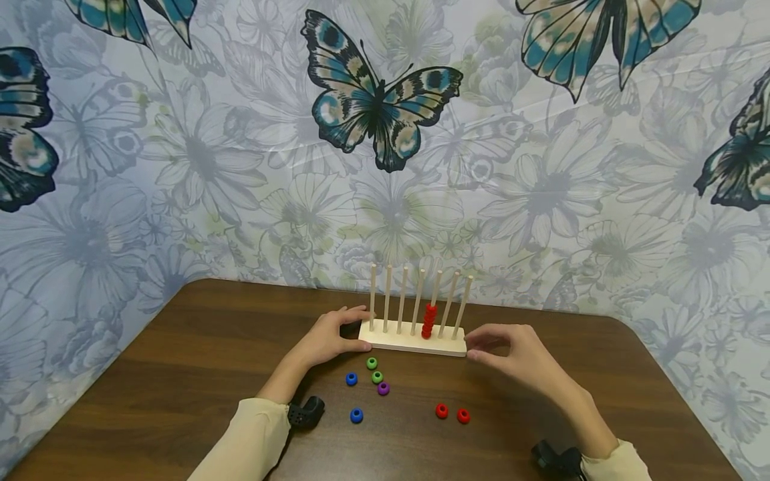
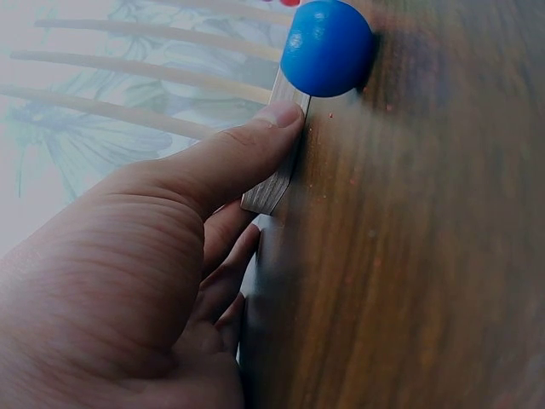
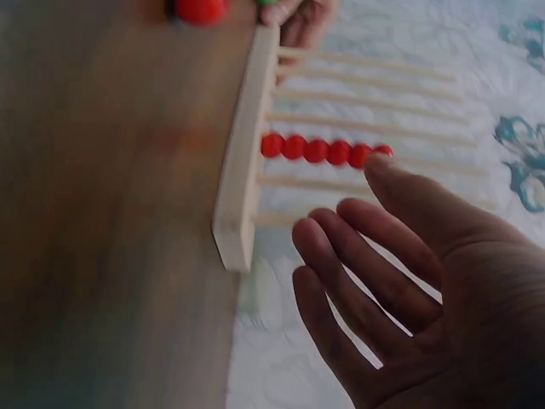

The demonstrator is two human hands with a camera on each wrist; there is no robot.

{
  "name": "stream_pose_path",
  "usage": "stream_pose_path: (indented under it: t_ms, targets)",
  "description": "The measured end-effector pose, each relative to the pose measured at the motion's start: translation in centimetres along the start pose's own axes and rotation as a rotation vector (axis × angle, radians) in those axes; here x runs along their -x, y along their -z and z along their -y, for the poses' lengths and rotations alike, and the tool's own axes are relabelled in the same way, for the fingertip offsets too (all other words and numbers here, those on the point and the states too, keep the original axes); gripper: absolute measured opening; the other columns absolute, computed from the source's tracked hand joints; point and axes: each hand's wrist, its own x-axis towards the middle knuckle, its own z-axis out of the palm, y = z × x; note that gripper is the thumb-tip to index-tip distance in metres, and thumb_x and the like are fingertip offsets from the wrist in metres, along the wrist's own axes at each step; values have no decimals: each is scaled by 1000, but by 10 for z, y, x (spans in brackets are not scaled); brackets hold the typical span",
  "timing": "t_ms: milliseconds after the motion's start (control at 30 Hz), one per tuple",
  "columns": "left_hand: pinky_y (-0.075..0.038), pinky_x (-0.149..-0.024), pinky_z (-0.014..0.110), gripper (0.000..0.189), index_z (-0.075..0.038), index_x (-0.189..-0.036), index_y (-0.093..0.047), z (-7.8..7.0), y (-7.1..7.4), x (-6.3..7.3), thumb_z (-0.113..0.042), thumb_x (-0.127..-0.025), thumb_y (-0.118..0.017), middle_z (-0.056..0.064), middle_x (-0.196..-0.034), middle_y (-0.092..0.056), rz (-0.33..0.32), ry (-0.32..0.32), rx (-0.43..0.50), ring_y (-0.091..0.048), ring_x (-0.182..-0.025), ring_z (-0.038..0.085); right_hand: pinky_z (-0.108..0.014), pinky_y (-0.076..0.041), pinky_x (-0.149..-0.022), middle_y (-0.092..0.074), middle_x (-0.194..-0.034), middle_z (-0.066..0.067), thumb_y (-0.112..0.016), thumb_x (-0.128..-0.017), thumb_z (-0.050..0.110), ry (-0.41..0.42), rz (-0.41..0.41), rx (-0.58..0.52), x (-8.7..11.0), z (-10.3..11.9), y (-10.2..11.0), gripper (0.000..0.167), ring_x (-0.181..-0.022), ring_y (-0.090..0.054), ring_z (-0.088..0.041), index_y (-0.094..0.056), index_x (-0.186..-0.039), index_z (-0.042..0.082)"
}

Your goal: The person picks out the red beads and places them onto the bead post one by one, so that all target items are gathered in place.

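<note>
A pale wooden peg stand (image 1: 391,339) with a row of upright pegs stands toward the table's far edge. Several red beads (image 1: 429,321) are stacked on one peg right of its middle; the other pegs are bare. My left hand (image 1: 329,337) grips the stand's left end, thumb at the front, as the left wrist view also shows. At the right end, my right hand (image 1: 520,351) is held with fingers spread. In the right wrist view that hand (image 3: 426,281) stands apart from the base (image 3: 234,213), holding nothing.
Loose beads lie in front of the stand: two green (image 1: 377,377), one purple (image 1: 383,388), two blue (image 1: 356,415) and two red (image 1: 442,411). Behind the brown wooden table (image 1: 198,374) hangs a cloth with butterflies (image 1: 379,100).
</note>
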Motion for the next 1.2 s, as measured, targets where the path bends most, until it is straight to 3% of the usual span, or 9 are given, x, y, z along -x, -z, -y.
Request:
stream_pose_path:
  t_ms: [200,467,600,900,1200]
  targets:
    - [-23,-124,72,62,-14,-145,-66,-1,0,0,-31,-89,-87,15,-163,-47,5,2,3,-26,-155,55,-38,-62,-92,-81,-105,5,-84,-91,39,-6,177,-104,0,7,-19,33,-98,-76,-10,-79,-116,18]
    - [-23,-123,73,62,-15,-145,-66,-1,-1,-1,-31,-89,-87,15,-163,-48,4,3,1,-27,-154,56,-34,-62,-90,-79,-109,2,-87,-89,35,7,400,-232,1,14,-36,31,-100,-74,-18,-80,-114,19]
    - [-23,-124,72,62,-14,-145,-66,-2,-1,-1,-31,-89,-87,15,-163,-48,8,8,3,-26,-154,56,-32,-61,-88,-78,-107,6,-88,-87,37,14,429,-208,2,16,-39,28,-97,-72,-15,-80,-110,23]
    - [-22,-124,72,62,-16,-146,-65,-4,1,0,-30,-90,-86,14,-164,-46,16,17,20,-24,-156,55,-30,-60,-81,-75,-101,7,-87,-88,30,113,431,-212,1,17,-46,19,-89,-69,-16,-82,-106,26]
    - [-22,-125,71,61,-17,-146,-66,-4,1,1,-30,-89,-87,15,-164,-46,13,24,20,-25,-156,54,-29,-61,-79,-75,-99,9,-87,-90,26,72,409,-195,-1,16,-49,13,-87,-69,-14,-83,-102,27]
